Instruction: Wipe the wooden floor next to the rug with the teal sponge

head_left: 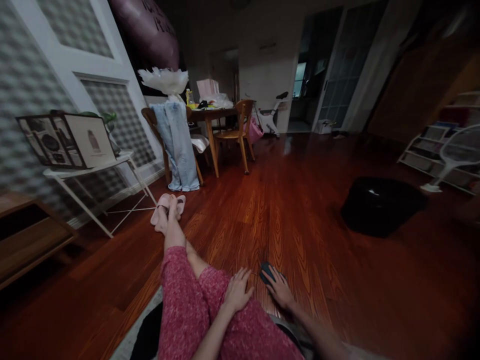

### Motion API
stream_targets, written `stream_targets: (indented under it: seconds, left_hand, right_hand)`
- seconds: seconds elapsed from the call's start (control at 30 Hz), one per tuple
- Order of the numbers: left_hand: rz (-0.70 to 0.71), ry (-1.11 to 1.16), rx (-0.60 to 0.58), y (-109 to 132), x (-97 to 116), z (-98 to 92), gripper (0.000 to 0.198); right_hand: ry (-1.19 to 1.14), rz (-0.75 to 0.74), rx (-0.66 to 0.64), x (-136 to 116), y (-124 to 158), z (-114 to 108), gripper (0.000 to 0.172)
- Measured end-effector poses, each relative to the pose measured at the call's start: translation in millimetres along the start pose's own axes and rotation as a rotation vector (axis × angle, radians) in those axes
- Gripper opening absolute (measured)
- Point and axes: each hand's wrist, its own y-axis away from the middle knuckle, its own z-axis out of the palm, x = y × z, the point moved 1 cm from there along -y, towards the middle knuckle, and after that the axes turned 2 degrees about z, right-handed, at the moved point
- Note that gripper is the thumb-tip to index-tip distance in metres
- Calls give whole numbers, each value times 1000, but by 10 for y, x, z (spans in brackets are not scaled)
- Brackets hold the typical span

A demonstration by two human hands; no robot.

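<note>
Right hand [280, 290] drapes a small dark object [265, 271] (grip unclear); left hand [237, 291] lies released on pink trousers [195, 305].

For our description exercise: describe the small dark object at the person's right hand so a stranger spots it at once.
On the red-brown wooden floor, beside the legs in pink trousers, the right hand rests its fingertips on a small dark rounded object. It is far smaller than the big black shape farther right.

We sit in a home, a living and dining room: wooden floor [300, 210], dining table [214, 114] with chairs [240, 127], jeans [176, 145] over one, framed pictures [67, 140], exercise bike [272, 117].
</note>
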Motion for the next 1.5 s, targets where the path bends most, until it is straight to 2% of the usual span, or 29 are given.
stream_targets:
  seconds: [0.1, 0.17, 0.27, 0.37, 0.4, 0.47, 0.53, 0.6, 0.67, 0.8, 0.87, 0.93, 1.03, 1.1, 1.17, 1.27, 1.33, 1.4, 1.5]
  left_hand:
    - [4, -9, 11, -14, -22, 21, 70]
    - [9, -5, 18, -25, -38, 36, 69]
    - [12, 3, 21, -42, -52, 53, 68]
    - [6, 8, 15, -57, -46, 58, 68]
    - [4, 8, 9, -60, -40, 56, 68]
    - [6, 4, 1, -60, -28, 45, 69]
    - [11, -1, -5, -54, -20, 28, 69]
    - [12, -4, -10, -43, -18, 10, 69]
    - [11, -4, -10, -28, -20, -2, 69]
    - [6, 5, 6, 1, -23, -5, 68]
    - [5, 13, 15, 8, -17, -3, 68]
    - [3, 22, 19, 7, -9, -1, 67]
    - [-6, 28, 18, -6, -5, 4, 67]
    - [-6, 27, 17, -16, -8, 10, 67]
    - [-1, 30, 15, -25, -11, 16, 67]
    - [-2, 38, 8, -30, -9, 15, 68]
    - [0, 36, 4, -26, 0, 6, 68]
    - [9, 29, 3, -19, 11, -7, 68]
    - [10, 14, 2, -7, 22, -23, 67]
  right_hand:
    - [13, -11, -16, 446, -74, -205, 54]
    - [52, 112, 44, 910, 13, -331, 56]
    - [99, 418, 180, 1631, 391, -391, 61]
    - [113, 664, 300, 2057, 912, -292, 70]
    - [120, 708, 329, 2091, 1060, -244, 73]
    - [133, 782, 357, 2002, 1260, -152, 76]
    - [141, 819, 340, 1741, 1307, -77, 76]
    - [142, 763, 283, 1372, 1218, -16, 72]
    - [132, 628, 203, 955, 1037, 40, 68]
    - [51, 238, 51, 152, 563, 130, 60]
    - [-10, 56, -28, -137, 323, 133, 57]
    - [-55, -68, -99, -277, 109, 86, 54]
    - [-60, -158, -158, -140, -102, -66, 53]
    - [-18, -127, -124, 175, -126, -189, 54]
    - [53, 11, -33, 614, -29, -297, 54]
    - [150, 307, 103, 1301, 342, -382, 57]
    - [178, 475, 171, 1638, 683, -377, 62]
    - [186, 591, 215, 1809, 1013, -327, 66]
    - [184, 681, 243, 1760, 1335, -198, 70]
